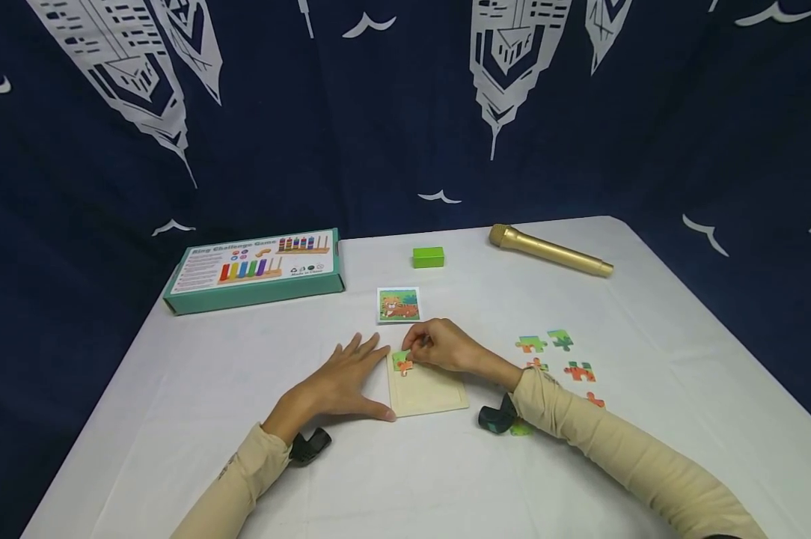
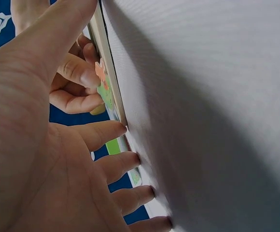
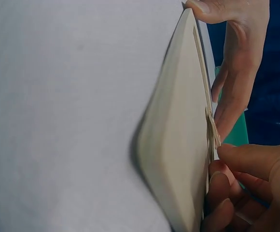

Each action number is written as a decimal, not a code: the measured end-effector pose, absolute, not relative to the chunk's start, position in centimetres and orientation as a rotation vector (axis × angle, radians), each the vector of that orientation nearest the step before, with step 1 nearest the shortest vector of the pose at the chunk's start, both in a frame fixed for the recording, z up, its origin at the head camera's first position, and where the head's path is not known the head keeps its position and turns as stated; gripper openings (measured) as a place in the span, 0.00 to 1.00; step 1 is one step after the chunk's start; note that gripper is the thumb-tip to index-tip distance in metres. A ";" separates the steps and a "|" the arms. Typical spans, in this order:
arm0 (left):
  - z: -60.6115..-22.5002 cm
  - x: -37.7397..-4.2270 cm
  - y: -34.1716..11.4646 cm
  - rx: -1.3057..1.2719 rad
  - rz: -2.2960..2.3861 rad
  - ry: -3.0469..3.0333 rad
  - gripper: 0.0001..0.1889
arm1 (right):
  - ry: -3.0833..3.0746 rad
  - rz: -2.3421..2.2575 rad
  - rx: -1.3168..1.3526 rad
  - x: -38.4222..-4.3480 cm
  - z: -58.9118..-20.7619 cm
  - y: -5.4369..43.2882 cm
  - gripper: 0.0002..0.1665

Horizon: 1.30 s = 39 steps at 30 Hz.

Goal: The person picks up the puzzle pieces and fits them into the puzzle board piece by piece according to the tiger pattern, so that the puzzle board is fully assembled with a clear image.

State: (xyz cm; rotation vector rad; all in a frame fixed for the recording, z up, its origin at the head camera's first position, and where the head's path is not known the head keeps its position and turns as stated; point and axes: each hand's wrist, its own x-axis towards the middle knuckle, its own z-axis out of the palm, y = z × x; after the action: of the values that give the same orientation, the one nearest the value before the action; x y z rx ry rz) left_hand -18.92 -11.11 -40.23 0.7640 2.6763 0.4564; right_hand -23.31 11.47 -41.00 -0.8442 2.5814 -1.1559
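Observation:
A pale wooden puzzle tray [image 1: 432, 394] lies on the white table between both hands. With thumb and fingertips, my right hand [image 1: 446, 346] pinches a green-and-orange puzzle piece [image 1: 402, 364] at the tray's upper left corner. In the right wrist view that thin piece [image 3: 214, 128] looks tilted against the tray. My left hand [image 1: 347, 380] rests with fingers spread along the tray's left side, its thumb at the lower left corner. Beyond the tray lies a tiger picture [image 1: 399, 305].
Several loose puzzle pieces [image 1: 580, 371] lie to the right, some partly hidden by the right forearm. At the back are a green-edged game box [image 1: 253, 288], a green block [image 1: 429, 257] and a gold microphone [image 1: 551, 251]. A dark blue curtain [image 1: 378, 135] hangs behind the table.

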 end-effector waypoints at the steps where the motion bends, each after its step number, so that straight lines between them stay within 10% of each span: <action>1: -40.2 -18.9 -11.1 0.763 0.457 2.677 0.58 | 2.585 -1.151 -0.846 -23.3 -41.0 11.5 0.03; 39: -40.2 -18.9 -11.1 0.760 0.451 2.677 0.58 | 2.645 -1.036 -0.984 -23.2 -41.1 11.2 0.05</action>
State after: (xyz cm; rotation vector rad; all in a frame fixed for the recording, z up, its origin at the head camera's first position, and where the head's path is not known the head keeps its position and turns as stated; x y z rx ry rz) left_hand -18.91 -11.06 -40.20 0.7602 2.6767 0.4508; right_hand -23.25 11.18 -41.06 -0.9835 2.6450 -1.0364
